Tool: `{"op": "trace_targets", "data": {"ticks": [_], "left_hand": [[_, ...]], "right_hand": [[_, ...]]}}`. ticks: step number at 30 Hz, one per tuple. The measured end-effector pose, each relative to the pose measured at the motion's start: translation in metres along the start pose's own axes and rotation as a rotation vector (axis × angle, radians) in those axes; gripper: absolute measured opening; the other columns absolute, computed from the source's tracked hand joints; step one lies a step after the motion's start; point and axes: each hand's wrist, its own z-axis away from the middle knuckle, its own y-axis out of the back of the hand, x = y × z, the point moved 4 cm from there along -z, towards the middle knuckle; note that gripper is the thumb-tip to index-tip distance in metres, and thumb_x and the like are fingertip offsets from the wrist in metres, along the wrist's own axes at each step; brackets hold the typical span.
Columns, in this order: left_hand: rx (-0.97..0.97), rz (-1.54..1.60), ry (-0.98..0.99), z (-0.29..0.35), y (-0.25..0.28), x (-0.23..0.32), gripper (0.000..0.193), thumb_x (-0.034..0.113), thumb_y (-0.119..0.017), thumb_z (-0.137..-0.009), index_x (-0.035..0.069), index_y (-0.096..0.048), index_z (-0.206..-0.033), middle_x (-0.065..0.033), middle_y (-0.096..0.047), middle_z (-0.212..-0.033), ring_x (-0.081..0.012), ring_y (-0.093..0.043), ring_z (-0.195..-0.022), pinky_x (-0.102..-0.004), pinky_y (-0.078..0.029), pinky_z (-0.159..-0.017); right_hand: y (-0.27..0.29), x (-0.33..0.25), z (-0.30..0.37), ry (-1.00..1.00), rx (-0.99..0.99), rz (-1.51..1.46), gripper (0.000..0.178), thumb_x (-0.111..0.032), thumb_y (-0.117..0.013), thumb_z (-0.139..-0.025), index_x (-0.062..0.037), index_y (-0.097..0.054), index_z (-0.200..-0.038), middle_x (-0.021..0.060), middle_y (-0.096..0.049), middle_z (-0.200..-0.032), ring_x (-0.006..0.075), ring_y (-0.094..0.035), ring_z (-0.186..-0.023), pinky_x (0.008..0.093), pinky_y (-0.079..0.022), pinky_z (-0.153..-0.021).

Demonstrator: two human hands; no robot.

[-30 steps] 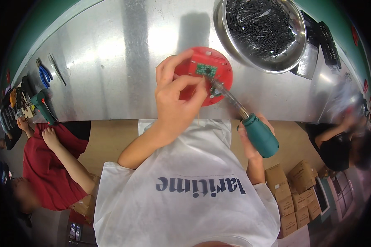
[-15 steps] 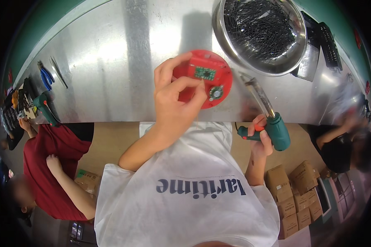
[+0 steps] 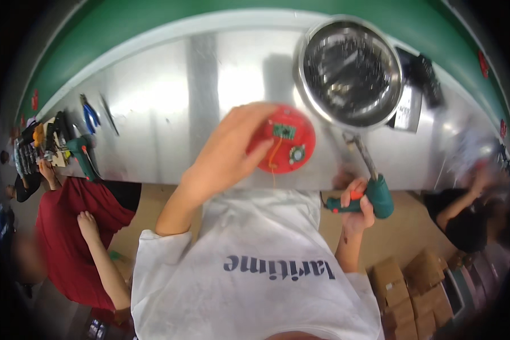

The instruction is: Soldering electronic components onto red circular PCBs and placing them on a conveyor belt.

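Observation:
My left hand (image 3: 226, 141) covers the left side of a red round housing (image 3: 307, 127), fingers over its far rim and thumb lying across its face. A small green circuit board (image 3: 284, 131) and a round silvery part (image 3: 297, 153) sit on the housing. From the board, a thin yellow wire (image 3: 275, 152) trails over the near rim. At the table edge, my right hand (image 3: 354, 211) grips a green pistol-shaped soldering gun (image 3: 382, 198) by its handle. Its long metal barrel points away, its tip just right of the housing, apart from it.
A steel bowl (image 3: 351, 126) heaped with thin black pieces (image 3: 348, 73) stands beyond the gun's tip. Black items (image 3: 430, 85) lie right of it. Blue-handled pliers (image 3: 89, 115), tweezers (image 3: 109, 115) and another green gun (image 3: 84, 158) lie at the left. People work on both sides.
My left hand has gone from a pinch by the circuit board to holding the housing's left side. The yellow wire now shows clearly. The whole view has shifted; my right hand keeps its grip.

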Motion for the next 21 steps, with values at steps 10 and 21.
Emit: {"op": "trace_targets", "data": {"ticks": [10,21], "left_hand": [[-0.262,-0.435,-0.391,-0.038,0.037,-0.035,0.051,0.028,-0.075,-0.072,0.006,-0.058,-0.116,-0.0119,-0.055,-0.098,-0.0319,-0.057,-0.085,-0.04,-0.048,-0.074],[0.802,-0.522,0.273,-0.095,0.325,-0.197,0.051,0.045,-0.077,-0.071,-0.002,-0.07,-0.09,-0.0202,-0.067,-0.082,-0.032,-0.066,-0.078,-0.0397,-0.052,-0.071]], "right_hand": [[0.014,0.01,0.003,0.03,0.031,-0.217,0.029,-0.021,-0.056,-0.083,-0.0006,-0.048,-0.101,0.0113,-0.049,-0.093,0.0165,-0.048,-0.06,0.0292,-0.041,-0.055],[-0.016,-0.029,-0.017,0.082,0.075,0.06,0.034,-0.036,-0.048,-0.092,-0.0032,-0.058,-0.095,0.0046,-0.055,-0.076,0.0161,-0.05,-0.061,0.0337,-0.043,-0.062]]}}
